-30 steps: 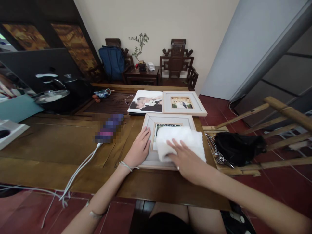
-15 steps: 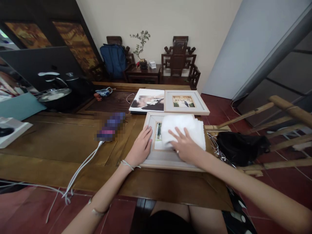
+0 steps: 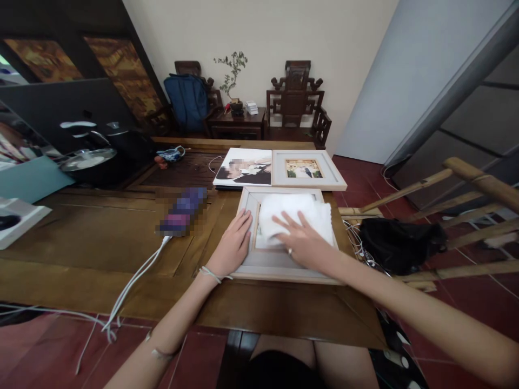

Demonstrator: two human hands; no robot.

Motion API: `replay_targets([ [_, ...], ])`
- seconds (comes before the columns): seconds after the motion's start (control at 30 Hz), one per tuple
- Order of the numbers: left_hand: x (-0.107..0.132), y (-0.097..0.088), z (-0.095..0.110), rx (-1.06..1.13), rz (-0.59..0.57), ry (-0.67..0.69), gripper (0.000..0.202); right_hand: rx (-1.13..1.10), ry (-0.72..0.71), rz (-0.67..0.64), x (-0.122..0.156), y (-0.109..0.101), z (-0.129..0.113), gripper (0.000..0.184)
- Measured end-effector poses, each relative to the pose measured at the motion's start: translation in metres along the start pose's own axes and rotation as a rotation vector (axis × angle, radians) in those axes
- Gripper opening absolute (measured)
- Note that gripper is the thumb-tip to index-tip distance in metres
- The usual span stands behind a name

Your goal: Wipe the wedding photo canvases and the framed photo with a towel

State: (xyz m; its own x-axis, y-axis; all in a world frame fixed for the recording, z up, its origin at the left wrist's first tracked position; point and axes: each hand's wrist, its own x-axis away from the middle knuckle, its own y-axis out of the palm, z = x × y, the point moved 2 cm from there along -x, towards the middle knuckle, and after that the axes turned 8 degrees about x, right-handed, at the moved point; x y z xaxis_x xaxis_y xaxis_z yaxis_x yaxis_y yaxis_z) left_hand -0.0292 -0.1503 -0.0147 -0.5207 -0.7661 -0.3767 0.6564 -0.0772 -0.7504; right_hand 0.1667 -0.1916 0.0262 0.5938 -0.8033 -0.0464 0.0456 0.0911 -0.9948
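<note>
A wooden picture frame (image 3: 267, 267) with a pale grey mat lies flat near the table's front edge. Over its middle is spread a folded white cloth (image 3: 287, 203), which hides nearly all of the picture inside. My right hand (image 3: 300, 242) rests on the cloth with fingers spread, pressing it against the frame from above. Along the frame's left side my left hand (image 3: 234, 243) lies flat, fingers stretched out. Just behind, a second framed picture (image 3: 338, 174) and a white-edged photo print or album (image 3: 247, 154) lie side by side.
On the wooden table (image 3: 101, 232), left of the frame, lies a blurred-out phone-like device (image 3: 182, 212) with white cables (image 3: 140, 270). A lidded pot (image 3: 91, 167) stands at the far left. Right of the table are a bamboo chair (image 3: 466, 270) and a black bag (image 3: 395, 243).
My right hand has slid the cloth slightly to the left across the frame, covering more of the picture. My left hand stays at the frame's left side.
</note>
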Motion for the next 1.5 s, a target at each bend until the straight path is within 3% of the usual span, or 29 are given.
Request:
replay_targets([
  [0.1,0.0,-0.001,0.0,0.007,-0.009,0.006,0.043,0.096,0.062,0.1,-0.033,0.004,0.043,0.039],
  [0.2,-0.001,-0.002,0.001,0.015,-0.01,0.003,0.043,0.16,0.098,0.131,-0.051,0.005,0.063,0.035],
  [0.27,0.0,-0.002,0.001,0.022,-0.005,0.002,0.043,0.165,0.081,0.087,-0.051,0.007,0.057,0.034],
  [0.37,0.0,-0.001,0.0,0.023,0.003,0.002,0.043,0.12,0.073,-0.014,-0.033,0.006,0.026,0.039],
  [0.47,0.0,0.0,0.0,0.017,-0.002,-0.008,0.044,0.035,0.091,-0.132,-0.004,-0.009,-0.012,0.045],
  [0.57,-0.002,-0.001,0.002,0.044,-0.006,-0.039,0.045,-0.092,0.015,-0.255,0.021,-0.031,-0.043,0.047],
  [0.63,-0.002,-0.003,0.005,0.103,0.008,-0.075,0.046,-0.162,-0.086,-0.265,0.031,-0.042,-0.059,0.045],
  [0.73,-0.001,-0.009,0.01,0.267,0.066,-0.122,0.048,-0.189,-0.197,-0.18,0.03,-0.042,-0.074,0.039],
  [0.9,0.003,-0.014,0.015,0.45,0.129,-0.162,0.049,-0.064,-0.142,-0.041,-0.008,-0.016,-0.065,0.033],
  [1.13,0.005,-0.01,0.015,0.338,0.074,-0.077,0.054,0.121,0.024,0.105,-0.082,0.004,0.003,0.034],
  [1.23,0.006,-0.011,0.015,0.314,0.081,-0.062,0.056,0.127,0.074,0.163,-0.1,0.005,0.016,0.036],
  [1.37,0.007,-0.013,0.014,0.321,0.161,-0.051,0.057,0.06,-0.012,0.118,-0.092,0.003,-0.001,0.039],
  [1.5,0.008,-0.012,0.011,0.349,0.207,-0.061,0.058,-0.056,-0.197,-0.045,-0.046,-0.018,-0.035,0.035],
])
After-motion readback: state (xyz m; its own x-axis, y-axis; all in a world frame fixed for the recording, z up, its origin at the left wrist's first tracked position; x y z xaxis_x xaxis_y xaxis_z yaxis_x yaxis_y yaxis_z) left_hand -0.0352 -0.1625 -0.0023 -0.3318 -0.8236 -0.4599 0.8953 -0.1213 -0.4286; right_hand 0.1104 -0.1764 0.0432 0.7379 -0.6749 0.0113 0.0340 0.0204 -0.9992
